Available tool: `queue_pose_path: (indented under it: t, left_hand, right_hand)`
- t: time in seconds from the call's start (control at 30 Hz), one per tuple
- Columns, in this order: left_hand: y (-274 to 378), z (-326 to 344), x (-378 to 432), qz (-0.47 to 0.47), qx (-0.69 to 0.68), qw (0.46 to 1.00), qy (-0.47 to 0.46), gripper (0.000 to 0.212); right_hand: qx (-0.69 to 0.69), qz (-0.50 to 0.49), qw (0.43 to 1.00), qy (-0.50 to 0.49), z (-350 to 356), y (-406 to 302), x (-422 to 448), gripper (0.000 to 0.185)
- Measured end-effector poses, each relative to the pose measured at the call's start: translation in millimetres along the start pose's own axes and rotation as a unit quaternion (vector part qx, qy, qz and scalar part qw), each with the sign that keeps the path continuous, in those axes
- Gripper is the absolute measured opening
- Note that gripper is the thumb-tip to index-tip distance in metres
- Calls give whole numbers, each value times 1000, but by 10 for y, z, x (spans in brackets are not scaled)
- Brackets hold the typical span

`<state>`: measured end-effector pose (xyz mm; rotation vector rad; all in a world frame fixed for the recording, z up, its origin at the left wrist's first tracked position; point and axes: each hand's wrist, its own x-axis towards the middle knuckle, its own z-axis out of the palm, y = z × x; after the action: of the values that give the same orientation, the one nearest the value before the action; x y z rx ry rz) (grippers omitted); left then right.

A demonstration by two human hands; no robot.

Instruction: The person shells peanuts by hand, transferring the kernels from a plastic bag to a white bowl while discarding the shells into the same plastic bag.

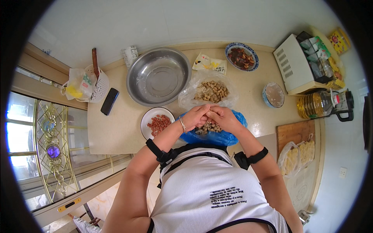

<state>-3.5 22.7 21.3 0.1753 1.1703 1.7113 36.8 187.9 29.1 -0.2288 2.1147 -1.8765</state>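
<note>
My left hand and my right hand meet with curled fingers, thumbs close together. Their fingers hide whatever may be between them. Right below them, a blue plastic bag lies spread at the counter's front edge, with peanut shells in it. Just beyond my hands, unshelled peanuts fill an opened clear plastic bag. To the left of my left hand, reddish shelled peanuts lie in a white dish with a dark rim.
Behind stand a large steel basin, a printed packet and a patterned bowl of dark food. A phone and white basket are left. Rightward are a blue bowl, an oil bottle and a wooden board.
</note>
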Motion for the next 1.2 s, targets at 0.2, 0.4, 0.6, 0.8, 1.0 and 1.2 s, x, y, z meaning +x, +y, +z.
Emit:
queue_pose_path:
  t: [0.2, 0.4, 0.6, 0.8, 1.0, 1.2]
  left_hand:
    - [-34, 135, -47, 88, 24, 995, 34, 42]
    - [-50, 191, -78, 126, 33, 990, 54, 38]
    - [-116, 158, -16, 180, 124, 972, 82, 36]
    - [-272, -160, 67, 219, 322, 916, 102, 34]
    - [-448, -491, 173, 22, 66, 997, 30, 38]
    - [-283, -196, 68, -67, -141, 987, -39, 57]
  right_hand:
    - [105, 38, 993, 24, -47, -28, 41, 24]
    - [209, 76, 974, 27, -65, 46, 68, 27]
    - [376, 95, 921, -22, -109, 176, -13, 27]
    - [341, 120, 932, -1, -216, 133, 8, 30]
    - [151, 118, 981, -26, -109, -17, -18, 27]
    - [-12, 39, 997, -60, 24, -232, 23, 21]
